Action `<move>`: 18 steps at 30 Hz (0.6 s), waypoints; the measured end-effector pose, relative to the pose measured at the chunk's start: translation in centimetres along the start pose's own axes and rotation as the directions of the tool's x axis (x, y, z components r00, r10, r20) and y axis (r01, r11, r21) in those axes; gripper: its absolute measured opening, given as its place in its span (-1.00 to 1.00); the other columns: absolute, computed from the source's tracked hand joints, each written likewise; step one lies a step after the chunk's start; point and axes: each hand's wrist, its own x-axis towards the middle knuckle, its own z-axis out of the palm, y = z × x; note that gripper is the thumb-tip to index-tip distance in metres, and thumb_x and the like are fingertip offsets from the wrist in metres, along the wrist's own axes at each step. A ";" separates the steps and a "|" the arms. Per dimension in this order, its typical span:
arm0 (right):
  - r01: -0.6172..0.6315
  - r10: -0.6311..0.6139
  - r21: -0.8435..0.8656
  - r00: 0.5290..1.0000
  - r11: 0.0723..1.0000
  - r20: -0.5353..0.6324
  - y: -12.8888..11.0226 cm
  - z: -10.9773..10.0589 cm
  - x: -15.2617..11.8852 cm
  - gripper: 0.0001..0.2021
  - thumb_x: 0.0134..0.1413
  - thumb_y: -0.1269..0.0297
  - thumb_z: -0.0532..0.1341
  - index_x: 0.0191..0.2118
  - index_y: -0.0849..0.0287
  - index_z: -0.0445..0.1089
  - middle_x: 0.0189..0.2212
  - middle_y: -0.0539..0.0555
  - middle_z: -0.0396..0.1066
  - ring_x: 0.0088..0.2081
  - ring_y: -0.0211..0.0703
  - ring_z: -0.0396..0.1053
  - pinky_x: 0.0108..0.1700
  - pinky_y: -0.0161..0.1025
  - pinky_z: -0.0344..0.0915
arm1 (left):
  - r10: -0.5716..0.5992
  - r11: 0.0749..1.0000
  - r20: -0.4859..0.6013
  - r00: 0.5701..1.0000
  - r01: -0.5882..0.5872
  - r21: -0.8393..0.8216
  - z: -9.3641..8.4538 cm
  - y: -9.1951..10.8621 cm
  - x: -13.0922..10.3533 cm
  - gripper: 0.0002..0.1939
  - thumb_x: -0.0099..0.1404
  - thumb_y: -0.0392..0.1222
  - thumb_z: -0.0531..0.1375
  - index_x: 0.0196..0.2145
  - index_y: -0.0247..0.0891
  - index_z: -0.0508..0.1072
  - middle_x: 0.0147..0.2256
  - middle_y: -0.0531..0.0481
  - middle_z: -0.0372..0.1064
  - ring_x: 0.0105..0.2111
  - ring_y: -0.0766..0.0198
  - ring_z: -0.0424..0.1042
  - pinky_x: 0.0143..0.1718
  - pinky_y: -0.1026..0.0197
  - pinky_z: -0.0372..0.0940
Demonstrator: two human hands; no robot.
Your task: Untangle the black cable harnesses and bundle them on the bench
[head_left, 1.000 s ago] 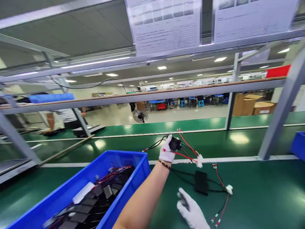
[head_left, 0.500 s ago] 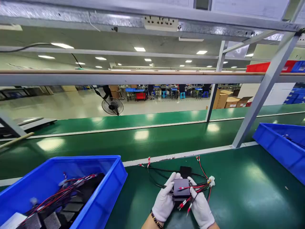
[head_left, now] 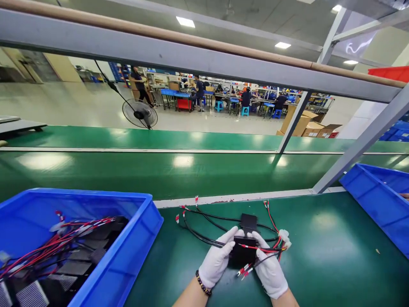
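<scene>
Both my hands wear white gloves over the green bench. My left hand [head_left: 217, 258] is closed around the left side of a black box-shaped wired module [head_left: 243, 251]. On its other side, my right hand [head_left: 270, 270] grips the same module, thumb along the edge. Red and black leads with fork terminals [head_left: 244, 271] cross in front of the right fingers. Just beyond the fingertips lies a second black module [head_left: 248, 222]. Black cables with red-tipped terminals [head_left: 183, 213] spread out on the left, and a white plastic connector [head_left: 283, 235] sits by the right hand.
At left stands a blue bin [head_left: 145, 230] holding several black modules and tangled leads. Another blue bin [head_left: 373, 196] is at right. A slanted metal post [head_left: 358, 145] rises from the bench. Beyond lie a green belt [head_left: 153, 175], a fan [head_left: 139, 114] and people at far tables.
My view has tipped down and turned slightly. The held module has been tilted, its grey top face now dark, and the cables on the left show more fully. Both hands keep their grip.
</scene>
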 end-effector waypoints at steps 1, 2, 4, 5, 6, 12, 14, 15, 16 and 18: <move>-0.002 0.002 -0.004 1.000 1.000 -0.010 0.0 0.0 0.0 -0.58 0.06 0.14 0.33 0.07 -0.08 0.40 0.13 0.07 0.32 0.19 0.03 0.22 0.30 0.09 0.03 | 0.002 1.000 0.000 1.000 -0.002 0.009 0.0 0.0 0.0 -0.54 0.13 -0.09 0.36 0.01 -0.09 0.49 0.05 -0.14 0.41 0.13 0.02 0.31 0.32 -0.14 -0.08; -0.005 0.005 -0.008 1.000 1.000 -0.019 0.0 -0.1 0.0 -0.58 0.05 0.13 0.34 0.06 -0.08 0.41 0.12 0.07 0.33 0.18 0.03 0.23 0.30 0.09 0.02 | 0.006 1.000 -0.005 1.000 -0.006 0.017 -0.1 -0.1 0.0 -0.54 0.13 -0.09 0.36 0.01 -0.10 0.49 0.06 -0.15 0.41 0.13 0.01 0.31 0.32 -0.14 -0.09; -0.016 0.015 -0.019 0.999 1.000 -0.041 0.1 -0.3 -0.1 -0.58 0.04 0.12 0.34 0.06 -0.06 0.41 0.12 0.08 0.33 0.17 0.03 0.24 0.31 0.10 -0.01 | 0.006 1.000 -0.024 1.000 -0.006 0.027 0.0 -0.2 0.0 -0.54 0.13 -0.09 0.36 0.01 -0.11 0.49 0.06 -0.16 0.41 0.13 -0.01 0.31 0.32 -0.16 -0.08; -0.018 0.016 -0.027 0.998 0.999 -0.055 0.1 -0.4 -0.2 -0.58 0.05 0.12 0.34 0.06 -0.05 0.41 0.12 0.08 0.33 0.17 0.03 0.24 0.31 0.10 -0.01 | 0.000 1.000 -0.033 0.999 0.001 0.028 0.0 -0.2 -0.1 -0.54 0.13 -0.10 0.36 0.01 -0.12 0.49 0.06 -0.16 0.41 0.13 -0.01 0.31 0.31 -0.16 -0.07; -0.019 0.016 -0.037 0.997 0.999 -0.072 0.1 -0.4 -0.3 -0.58 0.05 0.12 0.34 0.07 -0.05 0.41 0.13 0.09 0.32 0.17 0.03 0.24 0.31 0.10 -0.02 | -0.008 1.000 -0.040 0.999 0.009 0.026 0.1 -0.2 -0.1 -0.54 0.13 -0.10 0.36 0.01 -0.12 0.49 0.06 -0.16 0.40 0.13 -0.01 0.31 0.31 -0.15 -0.05; -0.041 0.022 -0.080 0.974 0.996 -0.227 0.2 -0.3 -0.3 -0.55 -0.12 0.03 0.41 -0.05 -0.01 0.49 0.10 0.11 0.35 0.18 0.11 0.22 0.28 0.10 0.06 | -0.014 0.995 -0.026 1.000 0.016 0.100 0.1 -0.1 -0.1 -0.54 0.18 -0.07 0.31 0.05 -0.10 0.46 0.09 -0.14 0.37 0.14 0.00 0.30 0.29 -0.11 0.03; -0.026 -0.008 -0.116 0.960 0.993 -0.281 0.3 -0.3 -0.2 -0.54 -0.16 0.01 0.42 -0.08 0.00 0.50 0.14 0.09 0.29 0.21 0.12 0.17 0.29 0.08 0.07 | -0.002 0.980 -0.045 0.999 0.011 0.200 0.2 0.1 -0.2 -0.54 0.20 -0.04 0.29 0.06 -0.09 0.45 0.10 -0.12 0.36 0.15 0.01 0.29 0.28 -0.09 0.05; -0.021 -0.021 -0.139 0.956 0.990 -0.294 0.4 -0.4 -0.2 -0.54 -0.15 0.00 0.41 -0.07 0.01 0.50 0.17 0.07 0.27 0.23 0.11 0.14 0.29 0.06 0.06 | 0.007 0.966 -0.064 0.998 0.010 0.258 0.3 0.3 -0.2 -0.54 0.20 -0.03 0.29 0.06 -0.10 0.45 0.10 -0.11 0.36 0.15 0.01 0.29 0.28 -0.07 0.06; -0.020 -0.028 -0.160 0.955 0.987 -0.297 0.4 -0.5 -0.2 -0.54 -0.12 0.00 0.39 -0.05 0.01 0.49 0.18 0.06 0.25 0.24 0.10 0.12 0.30 0.06 0.05 | 0.016 0.952 -0.084 0.996 0.011 0.306 0.4 0.4 -0.3 -0.54 0.20 -0.02 0.29 0.05 -0.10 0.46 0.10 -0.10 0.37 0.14 0.02 0.30 0.27 -0.06 0.08; -0.029 -0.030 -0.203 0.960 0.979 -0.279 0.4 -0.8 -0.2 -0.53 -0.05 -0.02 0.35 0.00 0.02 0.46 0.16 0.06 0.27 0.25 0.10 0.11 0.30 0.07 0.05 | 0.023 0.938 -0.101 0.995 0.014 0.348 0.8 0.7 -0.4 -0.54 0.21 -0.01 0.28 0.06 -0.12 0.45 0.09 -0.10 0.38 0.12 0.03 0.33 0.25 -0.02 0.13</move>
